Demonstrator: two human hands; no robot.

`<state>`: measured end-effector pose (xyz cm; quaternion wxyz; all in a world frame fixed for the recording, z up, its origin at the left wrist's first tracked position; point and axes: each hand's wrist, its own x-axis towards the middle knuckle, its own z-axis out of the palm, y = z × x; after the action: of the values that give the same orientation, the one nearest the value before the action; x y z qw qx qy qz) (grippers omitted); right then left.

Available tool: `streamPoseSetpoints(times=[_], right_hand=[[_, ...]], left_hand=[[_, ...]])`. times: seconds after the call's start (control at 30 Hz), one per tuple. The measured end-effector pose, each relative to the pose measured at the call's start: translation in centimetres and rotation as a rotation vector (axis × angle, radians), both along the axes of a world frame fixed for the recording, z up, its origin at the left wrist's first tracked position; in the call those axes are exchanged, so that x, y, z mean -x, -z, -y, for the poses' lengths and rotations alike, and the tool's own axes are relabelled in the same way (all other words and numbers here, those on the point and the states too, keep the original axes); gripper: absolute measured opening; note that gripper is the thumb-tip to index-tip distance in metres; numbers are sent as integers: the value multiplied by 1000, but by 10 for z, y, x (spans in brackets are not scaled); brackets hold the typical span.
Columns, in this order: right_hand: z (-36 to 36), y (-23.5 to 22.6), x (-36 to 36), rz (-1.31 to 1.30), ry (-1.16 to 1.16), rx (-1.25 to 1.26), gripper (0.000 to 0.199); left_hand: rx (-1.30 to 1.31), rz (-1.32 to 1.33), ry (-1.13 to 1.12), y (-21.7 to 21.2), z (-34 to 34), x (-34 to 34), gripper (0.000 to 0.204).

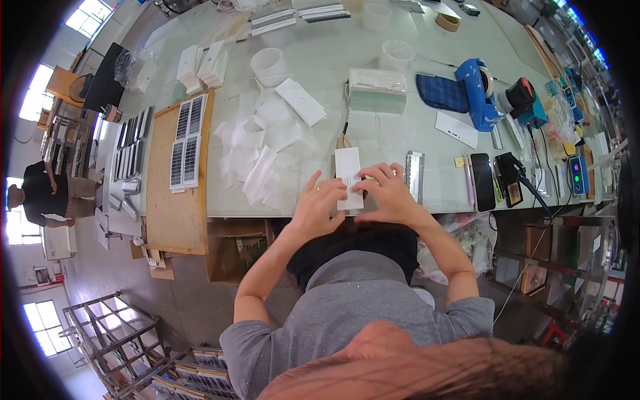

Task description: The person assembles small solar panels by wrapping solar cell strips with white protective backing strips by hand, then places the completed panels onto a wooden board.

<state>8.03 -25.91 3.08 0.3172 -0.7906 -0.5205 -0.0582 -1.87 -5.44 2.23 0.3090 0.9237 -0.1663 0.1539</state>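
A narrow white rectangular panel (347, 160) lies lengthwise at the table's front edge, between my hands. My left hand (317, 208) grips its left side, fingers bent over the edge and thumb near the lower end. From the other side, my right hand (392, 199) holds the panel with curled fingers; its fingertips touch the middle, where a small grey detail shows. Beyond the far end, a dark cord with tan leads (345, 133) runs back toward a plastic-wrapped white stack (377, 83). Right of my right hand lies a silvery metal strip (415, 175).
Loose white sheets (257, 150) spread on the left, with more white panels (300, 101) behind. Small solar panels (187, 143) rest on a wooden board (160, 217). Rightward are a blue tape dispenser (475, 97), a black phone (481, 181) and cables. Another person (57, 190) stands far left.
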Motion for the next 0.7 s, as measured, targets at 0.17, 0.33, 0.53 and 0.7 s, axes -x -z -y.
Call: streamPoseSetpoints(times=[0.17, 0.33, 0.53, 0.7], right_hand=[[-14, -18, -22, 113, 145, -256, 26], [-16, -50, -16, -539, 167, -379, 13], [-11, -39, -13, -1079, 124, -475, 13], [-11, -29, -14, -1127, 142, -467, 13]], left_hand=[[360, -123, -23, -39, -7, -33, 29], [1559, -774, 202, -57, -1, -36, 39], [1572, -842, 81, -47, 8, -21, 34], [1554, -837, 20, -34, 9, -21, 29]])
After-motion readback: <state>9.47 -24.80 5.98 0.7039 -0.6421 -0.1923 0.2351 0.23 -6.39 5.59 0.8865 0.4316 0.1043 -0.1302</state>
